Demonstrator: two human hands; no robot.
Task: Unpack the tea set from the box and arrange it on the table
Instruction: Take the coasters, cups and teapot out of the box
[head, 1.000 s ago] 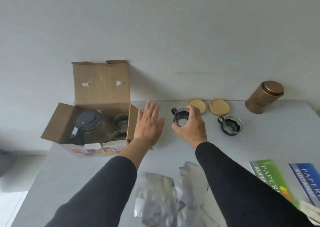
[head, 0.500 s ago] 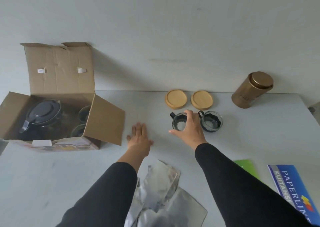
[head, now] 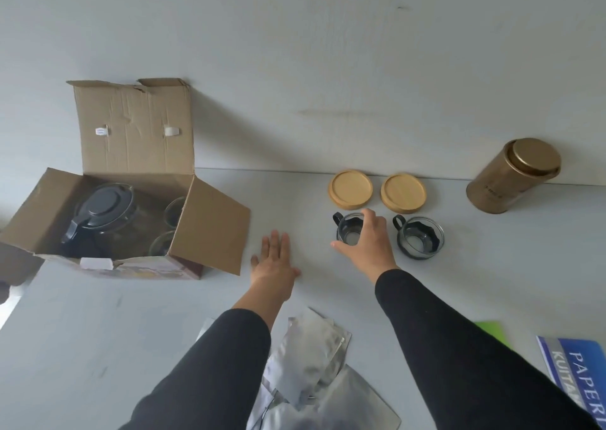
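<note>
An open cardboard box stands at the left of the white table. Inside it are a glass teapot with a black lid and two more glasses. Two glass cups with black handles stand side by side in front of two round wooden coasters. My right hand reaches over the left cup, thumb and fingers curled round its rim. The right cup stands free beside it. My left hand lies flat on the table between box and cups.
A gold tin with a lid stands at the back right by the wall. Silver foil bags lie near the front edge. A green pack and a blue paper pack lie at the front right.
My right hand carried the cup rightwards and set it down beside the other cup. My left hand dropped from beside the box flap to lie flat on the table.
</note>
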